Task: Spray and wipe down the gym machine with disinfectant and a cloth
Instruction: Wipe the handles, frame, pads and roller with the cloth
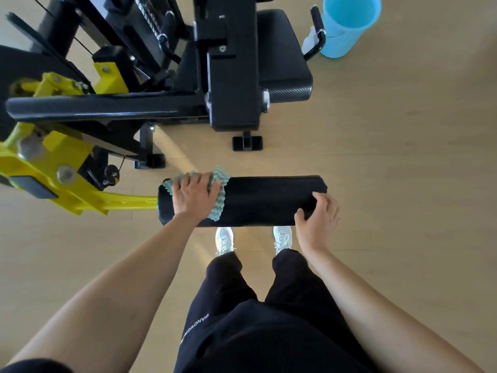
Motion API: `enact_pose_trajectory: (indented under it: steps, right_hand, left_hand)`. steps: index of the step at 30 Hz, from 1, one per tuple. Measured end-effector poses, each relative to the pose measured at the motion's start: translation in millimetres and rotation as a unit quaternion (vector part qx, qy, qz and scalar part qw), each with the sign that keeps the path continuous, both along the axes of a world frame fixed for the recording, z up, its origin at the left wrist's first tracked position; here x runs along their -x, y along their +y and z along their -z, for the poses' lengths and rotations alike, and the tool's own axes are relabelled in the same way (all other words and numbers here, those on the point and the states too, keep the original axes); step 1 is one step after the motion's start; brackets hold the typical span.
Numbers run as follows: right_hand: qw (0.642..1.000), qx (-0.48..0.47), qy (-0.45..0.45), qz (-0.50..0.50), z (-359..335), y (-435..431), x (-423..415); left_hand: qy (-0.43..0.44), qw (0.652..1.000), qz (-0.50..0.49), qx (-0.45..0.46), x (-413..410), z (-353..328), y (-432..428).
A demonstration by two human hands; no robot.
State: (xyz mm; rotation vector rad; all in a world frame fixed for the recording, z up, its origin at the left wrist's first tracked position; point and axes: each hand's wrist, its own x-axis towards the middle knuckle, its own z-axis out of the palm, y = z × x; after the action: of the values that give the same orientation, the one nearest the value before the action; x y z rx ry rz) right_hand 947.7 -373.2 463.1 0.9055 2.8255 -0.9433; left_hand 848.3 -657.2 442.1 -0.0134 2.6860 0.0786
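Sideways, roller pad [263,203] axis L-R, cloth [220,181] under L hand [192,193]

Teal zigzag cloth [220,184] drapes the black roller pad's [269,203] left end (pad lying horizontal); yellow arm [121,201] attached.

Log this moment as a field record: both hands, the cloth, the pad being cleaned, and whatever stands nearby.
left hand: lies flat on the cloth, pressing it onto the left end of the roller pad
right hand: grips the right end of the roller pad
cloth: teal-and-white zigzag, draped over the pad under the left hand
roller pad: black, horizontal, mounted on a yellow arm
seat: black, beyond the pad
bucket: light blue, on the floor beside the seat
spray bottle: cannot be made out for sure
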Motion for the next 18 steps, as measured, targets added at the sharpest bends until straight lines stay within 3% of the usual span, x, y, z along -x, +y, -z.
enact_pose_trajectory:
  steps: [3, 7, 13, 18]
  right_hand:
    - [0.991, -0.037, -0.023, -0.126, -3, -32, 20]
    - [0.943, -0.084, -0.115, -0.299, 7, -72, 35]
    - [0.939, -0.139, -0.104, -0.298, 10, -82, -5]
    - [0.946, -0.115, -0.112, -0.283, 7, -88, -34]
  left_hand:
    - [0.009, 1.0, -0.019, 0.008, -5, -1, -37]
    - [0.049, 0.997, -0.038, -0.041, -13, -1, -75]
    - [0.075, 0.991, -0.041, -0.103, -50, 1, -84]
    - [0.063, 0.995, 0.006, -0.083, -55, 0, -90]
